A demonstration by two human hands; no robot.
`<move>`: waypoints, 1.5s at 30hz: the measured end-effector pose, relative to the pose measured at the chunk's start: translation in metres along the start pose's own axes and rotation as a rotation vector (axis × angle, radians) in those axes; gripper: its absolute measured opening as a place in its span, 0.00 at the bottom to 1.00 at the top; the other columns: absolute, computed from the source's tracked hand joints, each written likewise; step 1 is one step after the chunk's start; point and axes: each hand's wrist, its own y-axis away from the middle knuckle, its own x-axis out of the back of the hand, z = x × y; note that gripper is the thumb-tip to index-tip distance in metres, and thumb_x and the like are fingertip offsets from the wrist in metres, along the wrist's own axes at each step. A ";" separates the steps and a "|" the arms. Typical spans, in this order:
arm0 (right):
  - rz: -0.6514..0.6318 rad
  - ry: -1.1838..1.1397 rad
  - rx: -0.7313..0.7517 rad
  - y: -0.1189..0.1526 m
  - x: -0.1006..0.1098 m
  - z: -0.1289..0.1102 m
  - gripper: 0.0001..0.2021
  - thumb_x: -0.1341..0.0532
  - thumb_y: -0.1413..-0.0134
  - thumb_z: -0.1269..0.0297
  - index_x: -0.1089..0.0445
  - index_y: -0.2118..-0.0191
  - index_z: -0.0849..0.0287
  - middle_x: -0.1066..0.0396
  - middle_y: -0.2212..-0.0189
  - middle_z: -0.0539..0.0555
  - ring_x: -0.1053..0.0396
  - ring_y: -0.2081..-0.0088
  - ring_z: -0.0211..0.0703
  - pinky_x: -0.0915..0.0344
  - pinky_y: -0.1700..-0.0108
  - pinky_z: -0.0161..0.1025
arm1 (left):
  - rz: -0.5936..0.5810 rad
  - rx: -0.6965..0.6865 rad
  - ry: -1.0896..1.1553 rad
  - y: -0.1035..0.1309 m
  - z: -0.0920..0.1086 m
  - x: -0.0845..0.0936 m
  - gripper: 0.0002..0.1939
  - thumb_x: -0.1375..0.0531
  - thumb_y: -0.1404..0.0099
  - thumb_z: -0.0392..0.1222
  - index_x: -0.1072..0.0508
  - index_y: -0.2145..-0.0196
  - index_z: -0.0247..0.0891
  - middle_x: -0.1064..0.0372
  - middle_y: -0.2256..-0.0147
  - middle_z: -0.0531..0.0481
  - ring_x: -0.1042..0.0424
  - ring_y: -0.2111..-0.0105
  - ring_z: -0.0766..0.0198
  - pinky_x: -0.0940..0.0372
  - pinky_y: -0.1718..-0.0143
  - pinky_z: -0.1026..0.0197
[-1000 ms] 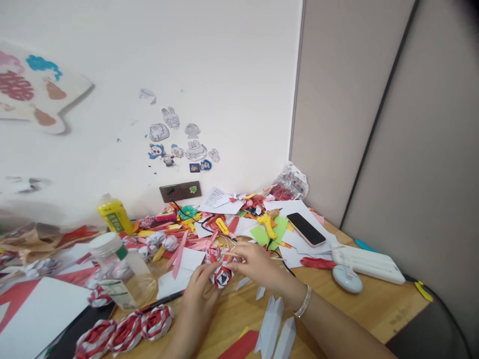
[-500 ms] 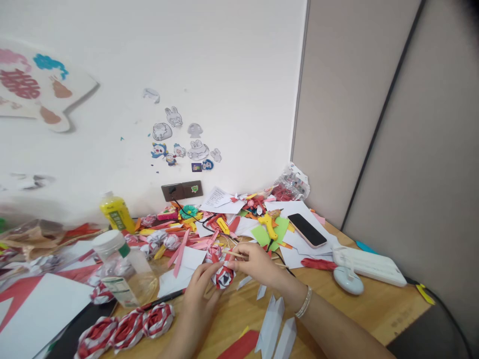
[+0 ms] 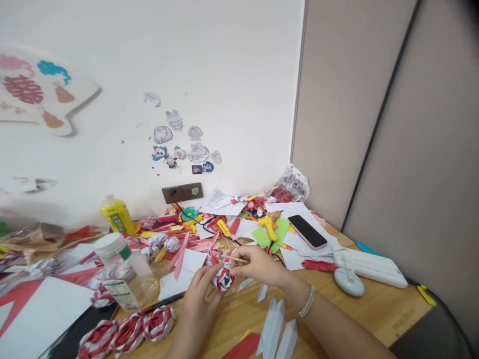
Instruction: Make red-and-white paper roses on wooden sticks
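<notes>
Left hand (image 3: 200, 294) grips red-and-white paper rosette (image 3: 224, 281); right hand (image 3: 258, 265) pinches thin stick (image 3: 240, 260) at its upper side. Rosette lies left of the table's (image 3: 389, 311) right corner, beyond folded white strips (image 3: 272, 321). Best judged: light left hold, folds uncrushed; stick steadied close to its tip.

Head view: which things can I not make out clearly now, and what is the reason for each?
All in the head view:
Near side of the red-and-white paper rosette: partly covered by the fingers of the left hand.
Rear part of the thin wooden stick: hidden by the right hand.
Text on the printed sheet: too small.
Words on the jar label: small and blurred.
Lower end of the red paper: cut off by the bottom edge.
</notes>
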 end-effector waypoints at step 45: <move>0.492 1.212 0.452 0.007 -0.035 0.011 0.05 0.43 0.43 0.67 0.33 0.70 0.58 0.34 0.75 0.49 0.37 0.75 0.40 0.49 0.76 0.36 | 0.048 0.041 -0.129 0.007 -0.007 -0.005 0.13 0.44 0.42 0.38 0.32 0.57 0.41 0.32 0.61 0.46 0.31 0.60 0.56 0.35 0.59 0.54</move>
